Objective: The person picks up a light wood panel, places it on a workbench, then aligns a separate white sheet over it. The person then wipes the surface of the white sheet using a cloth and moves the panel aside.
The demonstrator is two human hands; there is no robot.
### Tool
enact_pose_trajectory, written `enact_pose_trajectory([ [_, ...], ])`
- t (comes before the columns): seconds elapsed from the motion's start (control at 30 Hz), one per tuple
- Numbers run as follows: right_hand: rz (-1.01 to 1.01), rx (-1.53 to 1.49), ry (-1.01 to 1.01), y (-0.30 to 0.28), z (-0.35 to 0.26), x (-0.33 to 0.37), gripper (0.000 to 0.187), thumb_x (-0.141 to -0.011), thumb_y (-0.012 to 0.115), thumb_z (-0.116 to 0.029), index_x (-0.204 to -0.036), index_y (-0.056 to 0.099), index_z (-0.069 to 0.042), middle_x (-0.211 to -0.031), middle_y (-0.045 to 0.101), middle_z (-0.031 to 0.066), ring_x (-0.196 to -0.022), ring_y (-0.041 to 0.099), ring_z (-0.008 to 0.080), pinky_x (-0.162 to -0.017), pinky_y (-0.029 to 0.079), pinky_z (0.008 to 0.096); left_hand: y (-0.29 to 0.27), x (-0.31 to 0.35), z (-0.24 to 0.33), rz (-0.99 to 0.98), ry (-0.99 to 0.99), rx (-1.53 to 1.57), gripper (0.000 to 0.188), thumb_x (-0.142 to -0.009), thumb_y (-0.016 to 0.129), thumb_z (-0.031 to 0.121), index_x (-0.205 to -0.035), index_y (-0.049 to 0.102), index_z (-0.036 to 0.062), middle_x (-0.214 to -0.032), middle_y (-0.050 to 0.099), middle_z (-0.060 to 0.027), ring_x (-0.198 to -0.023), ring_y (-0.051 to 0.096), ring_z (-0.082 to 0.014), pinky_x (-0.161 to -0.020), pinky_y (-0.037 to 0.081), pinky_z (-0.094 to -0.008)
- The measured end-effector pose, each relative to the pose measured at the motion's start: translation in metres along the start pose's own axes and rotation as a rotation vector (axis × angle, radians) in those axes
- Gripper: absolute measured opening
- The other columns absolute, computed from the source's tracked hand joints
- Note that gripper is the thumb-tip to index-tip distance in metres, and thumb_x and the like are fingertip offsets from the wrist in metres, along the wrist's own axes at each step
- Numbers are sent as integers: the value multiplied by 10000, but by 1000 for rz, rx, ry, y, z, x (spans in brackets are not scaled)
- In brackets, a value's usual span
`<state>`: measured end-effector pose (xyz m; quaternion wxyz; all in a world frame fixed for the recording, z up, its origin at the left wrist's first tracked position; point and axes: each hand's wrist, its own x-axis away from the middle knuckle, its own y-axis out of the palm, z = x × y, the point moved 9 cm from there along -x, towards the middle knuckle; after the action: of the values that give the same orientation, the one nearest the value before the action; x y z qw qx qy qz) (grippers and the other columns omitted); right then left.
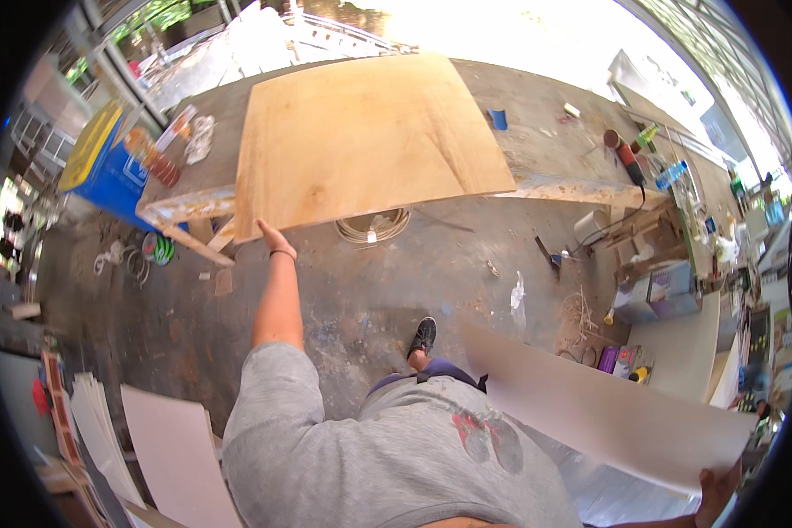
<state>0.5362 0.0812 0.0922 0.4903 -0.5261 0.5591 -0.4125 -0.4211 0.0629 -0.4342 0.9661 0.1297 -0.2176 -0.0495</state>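
Note:
My left hand [274,239] reaches forward and grips the near left corner of a large plywood sheet [365,136] that lies on a workbench. My right hand [718,489] is low at the right edge of the picture, holding the corner of a wide white panel [607,409] that stretches across in front of my body. My grey shirt and one shoe [422,335] show below.
The workbench [572,189] bears a power tool [627,158], bottles and a blue cup [498,119]. A blue bin [106,167] stands at the left. A wire coil [374,229] lies on the concrete floor. White boards [172,453] lean at lower left; boxes and clutter fill the right.

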Motion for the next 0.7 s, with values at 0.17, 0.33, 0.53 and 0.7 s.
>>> enact_pose_trajectory([
  [0.17, -68, -451, 88, 34, -37, -44, 604, -779, 629, -96, -1312, 376, 33, -1238, 482, 113, -1130, 446, 207, -990, 304, 318, 0, -23, 5, -19, 77, 123, 817, -860, 368, 626, -1390, 242, 17, -1432, 302, -90, -1301, 296, -243, -1071, 201, -400],
  [0.33, 9, -521, 145, 23, -35, -50, 594, -795, 607, -70, -1327, 361, 23, -1256, 483, 118, -1137, 453, 205, -990, 310, 312, 13, -28, 20, 155, 59, -64, 979, -823, 421, 653, -1383, 102, -84, -1446, 240, -176, -1310, 291, -290, -1076, 216, -407],
  [0.53, 214, -496, 98, -6, 14, -38, 563, -843, 576, -99, -1346, 345, 5, -1265, 482, 133, -1147, 455, 224, -990, 320, 322, 23, -70, 38, 129, 46, -84, 992, -798, 443, 674, -1367, 182, -95, -1448, 219, -190, -1306, 292, -300, -1074, 231, -408],
  [0.7, 410, -501, 150, -39, 34, -18, 535, -861, 565, -143, -1340, 368, -9, -1288, 458, 136, -1169, 441, 227, -1004, 311, 330, 15, -94, 26, 91, 266, -79, 942, -828, 374, 671, -1392, 165, -53, -1460, 210, -169, -1310, 288, -296, -1072, 235, -414],
])
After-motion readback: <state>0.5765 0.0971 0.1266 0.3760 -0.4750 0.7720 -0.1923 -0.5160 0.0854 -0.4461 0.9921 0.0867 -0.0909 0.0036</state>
